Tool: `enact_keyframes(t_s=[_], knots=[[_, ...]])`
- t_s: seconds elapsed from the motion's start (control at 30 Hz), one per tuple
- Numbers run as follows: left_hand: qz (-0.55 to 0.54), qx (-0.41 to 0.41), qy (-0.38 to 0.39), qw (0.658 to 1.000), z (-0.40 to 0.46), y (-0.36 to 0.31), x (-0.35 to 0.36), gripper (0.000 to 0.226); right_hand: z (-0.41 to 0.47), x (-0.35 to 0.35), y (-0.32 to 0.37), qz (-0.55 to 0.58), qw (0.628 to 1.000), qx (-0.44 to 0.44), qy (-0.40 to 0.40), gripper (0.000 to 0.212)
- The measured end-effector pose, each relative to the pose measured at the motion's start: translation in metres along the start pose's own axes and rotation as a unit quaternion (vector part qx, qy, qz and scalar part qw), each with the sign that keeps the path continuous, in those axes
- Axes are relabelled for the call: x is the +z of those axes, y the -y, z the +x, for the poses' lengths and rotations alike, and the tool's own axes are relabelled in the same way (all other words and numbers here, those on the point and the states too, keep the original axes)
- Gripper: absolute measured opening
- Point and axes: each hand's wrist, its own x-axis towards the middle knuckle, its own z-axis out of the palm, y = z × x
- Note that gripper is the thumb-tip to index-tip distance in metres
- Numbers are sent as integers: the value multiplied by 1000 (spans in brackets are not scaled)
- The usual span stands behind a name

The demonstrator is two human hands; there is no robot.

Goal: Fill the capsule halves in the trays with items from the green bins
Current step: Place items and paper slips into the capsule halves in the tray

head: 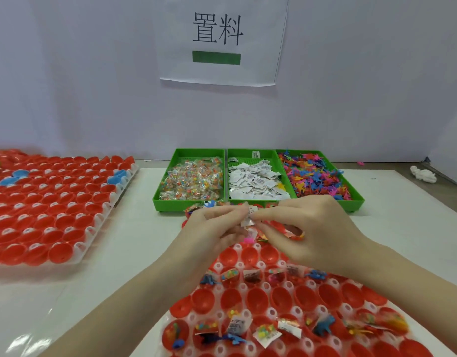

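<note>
Pinching a small white packet (pixel 250 215) between them, the left hand (pixel 217 225) and right hand (pixel 307 233) meet above the far rows of the near tray (pixel 248 287). The packet sits right in the grip: left fingertips hold it from the 9 o'clock side, right fingertips from the 3 o'clock side, so both hands are clamped on it. Its printed top edge shows above the fingers. A pink item (pixel 249 239) peeks out just under the left hand, at 6 o'clock from the packet; I cannot tell whether it is held.

Beneath the hands, the near tray carries red capsule halves (pixel 204 300) in rows. Some rows hold sachets, candy bags and small blue figures (pixel 324 325); the row between them is bare red cups.

At 12 o'clock from the hands, three green bins stand side by side on the bench (pixel 119 253). The left bin (pixel 194 176) holds clear bags of coloured sweets, the middle bin (pixel 253 176) white packets, the right bin (pixel 322 176) a heap of small pink, blue and orange figures.

At 9 o'clock lies a second tray (pixel 75 253) of red halves with a few blue ones (pixel 116 176). At 2 o'clock, near the wall, a white figure (pixel 423 175) rests. A paper sign (pixel 219 39) with a green bar hangs at 12 o'clock.
</note>
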Motion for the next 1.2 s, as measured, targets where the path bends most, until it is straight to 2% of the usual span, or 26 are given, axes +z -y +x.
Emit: enact_keyframes(t_s=[0.13,0.23,0.3,0.4,0.47,0.53,0.63,0.77,0.83,0.93,1.0,1.2], knots=[[-9,-5,-21,1000,-5,2,4,25,-6,-8,3,73,995,59,34,21],[66,23,-3,998,-10,3,5,15,-12,-12,4,163,980,101,48,36],[105,37,-5,994,-14,5,5,19,-9,-15,7,313,929,190,47,44],[118,39,-18,992,-19,4,9,23,-2,-18,9,485,813,320,27,41],[115,42,-16,992,-23,3,12,24,-4,-20,13,564,759,327,8,35],[117,47,-3,992,-28,3,17,25,-10,-25,19,605,733,310,-15,31],[106,46,3,993,-37,4,26,21,-11,-22,17,594,738,318,-46,35],[73,52,4,996,-50,8,38,15,-10,-12,23,534,767,354,-33,15],[39,55,20,998,-55,8,42,14,-17,-11,31,545,770,331,-26,29],[-16,51,45,998,-60,8,46,17,-25,-16,41,559,757,338,-35,51],[-38,42,55,997,-63,7,46,18,-25,-18,44,546,762,348,-32,56],[41,58,44,997,-68,8,35,27,-30,-18,56,510,785,351,-26,63]])
